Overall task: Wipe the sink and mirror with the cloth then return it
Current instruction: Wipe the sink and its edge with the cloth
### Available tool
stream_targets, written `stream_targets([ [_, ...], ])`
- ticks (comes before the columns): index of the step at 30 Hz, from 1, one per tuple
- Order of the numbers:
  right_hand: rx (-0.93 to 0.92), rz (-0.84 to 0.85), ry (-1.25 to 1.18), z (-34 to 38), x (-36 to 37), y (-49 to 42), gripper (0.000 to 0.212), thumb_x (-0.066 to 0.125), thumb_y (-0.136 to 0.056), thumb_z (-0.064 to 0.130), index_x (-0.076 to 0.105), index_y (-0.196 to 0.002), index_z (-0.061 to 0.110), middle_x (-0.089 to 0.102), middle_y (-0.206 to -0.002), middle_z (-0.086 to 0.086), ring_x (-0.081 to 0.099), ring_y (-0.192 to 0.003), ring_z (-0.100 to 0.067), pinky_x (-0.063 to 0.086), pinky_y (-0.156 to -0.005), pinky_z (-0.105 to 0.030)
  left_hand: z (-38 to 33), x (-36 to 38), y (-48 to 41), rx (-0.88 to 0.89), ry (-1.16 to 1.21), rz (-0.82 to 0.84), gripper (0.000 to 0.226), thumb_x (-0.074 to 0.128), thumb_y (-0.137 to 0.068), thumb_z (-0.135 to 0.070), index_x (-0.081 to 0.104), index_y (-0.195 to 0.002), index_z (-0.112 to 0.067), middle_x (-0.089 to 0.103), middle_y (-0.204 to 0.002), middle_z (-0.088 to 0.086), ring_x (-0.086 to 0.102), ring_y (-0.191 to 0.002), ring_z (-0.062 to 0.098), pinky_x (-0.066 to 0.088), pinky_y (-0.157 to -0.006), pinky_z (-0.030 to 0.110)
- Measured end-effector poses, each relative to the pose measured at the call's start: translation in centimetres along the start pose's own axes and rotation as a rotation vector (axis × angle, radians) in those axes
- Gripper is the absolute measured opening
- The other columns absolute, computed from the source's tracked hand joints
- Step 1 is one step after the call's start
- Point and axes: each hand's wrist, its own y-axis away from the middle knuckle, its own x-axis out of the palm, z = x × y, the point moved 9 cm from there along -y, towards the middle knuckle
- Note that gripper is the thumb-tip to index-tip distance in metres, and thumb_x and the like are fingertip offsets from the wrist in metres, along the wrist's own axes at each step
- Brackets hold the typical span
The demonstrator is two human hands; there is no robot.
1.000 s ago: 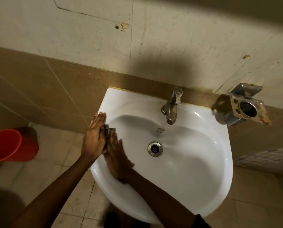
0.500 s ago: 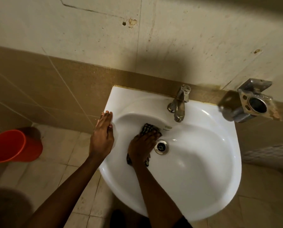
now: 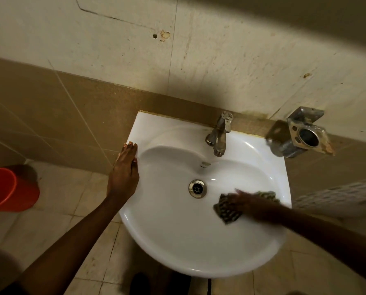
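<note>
A white sink (image 3: 177,248) fixed to a tiled bathroom wall is seen from above as its bowl is wiped. A dark patterned cloth (image 3: 226,211) is pressed against the inner right slope of the bowl, between the drain (image 3: 197,188) and the right rim, under the right hand (image 3: 244,202). That hand is blurred with motion; it appears to be laid flat over the cloth with the fingers extended, though the exact grip cannot be told. The left hand (image 3: 124,171) is rested flat on the left rim, fingers straight and held together, with nothing gripped, apparently as a brace. The tap (image 3: 219,135) at the back edge is seen shut off, with no water running. A metal holder (image 3: 303,135) is mounted on the wall beside the back right corner, and an orange bucket (image 3: 5,188) is set on the floor well to the left. The task is judged to be at an early stage: the sink is only partly covered, no mirror is visible, and both the mirror wipe and the return of the cloth are left to be done.
</note>
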Motion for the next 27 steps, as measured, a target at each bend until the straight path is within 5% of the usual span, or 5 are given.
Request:
stream_targets([
  [8, -0.437, -0.049, 0.948, 3.0, -3.2, -10.7, 0.049, 0.016, -0.101, 0.01, 0.061, -0.121, 0.005, 0.065, -0.124, -0.009, 0.055, -0.121, -0.021, 0.008, -0.117, -0.033, 0.2, 0.0, -0.1, 0.018, -0.009, -0.016, 0.047, 0.036, -0.094, -0.003, 0.038, -0.14, -0.01, 0.036, -0.15, 0.008, 0.026, -0.142, 0.022, 0.028, -0.115, 0.042],
  [14, -0.353, -0.161, 0.698, 5.6, -2.4, -13.3, 0.054, 0.061, -0.072, 0.013, 0.057, -0.126, 0.006, 0.062, -0.128, -0.012, 0.058, -0.119, -0.026, 0.04, -0.103, -0.037, -0.2, -0.2, -0.1, 0.058, -0.046, -0.034, 0.045, 0.036, -0.095, -0.003, 0.04, -0.139, -0.008, 0.037, -0.149, 0.009, 0.027, -0.141, 0.022, 0.027, -0.112, 0.036],
  [19, -0.054, -0.321, 0.281, 0.0, -1.0, -7.2, 0.078, 0.056, -0.072, -0.009, 0.035, -0.141, 0.019, 0.047, -0.144, -0.009, 0.04, -0.134, -0.028, 0.036, -0.106, -0.056, -0.2, 0.0, -0.1, 0.055, -0.041, -0.025, 0.045, 0.036, -0.095, -0.003, 0.04, -0.139, -0.008, 0.036, -0.15, 0.009, 0.026, -0.142, 0.022, 0.028, -0.114, 0.039],
  [22, 0.141, -0.32, 0.079, -0.5, 1.4, -5.1, 0.081, 0.07, -0.058, 0.002, 0.042, -0.134, 0.012, 0.059, -0.129, -0.017, 0.058, -0.117, -0.03, 0.047, -0.093, -0.058, -0.3, 0.0, -0.1, 0.054, -0.037, -0.023, 0.044, 0.036, -0.095, -0.004, 0.04, -0.139, -0.008, 0.037, -0.15, 0.01, 0.026, -0.142, 0.022, 0.028, -0.113, 0.04],
  [27, -0.044, -0.502, -0.336, 13.5, 1.8, -6.3, 0.052, 0.021, -0.095, 0.047, -0.008, -0.132, 0.067, -0.01, -0.151, 0.032, -0.012, -0.135, 0.018, -0.002, -0.111, -0.042, -0.3, -0.1, 0.0, 0.042, -0.013, -0.021, 0.045, 0.036, -0.095, -0.002, 0.038, -0.139, -0.007, 0.036, -0.149, 0.012, 0.027, -0.142, 0.025, 0.027, -0.114, 0.042],
])
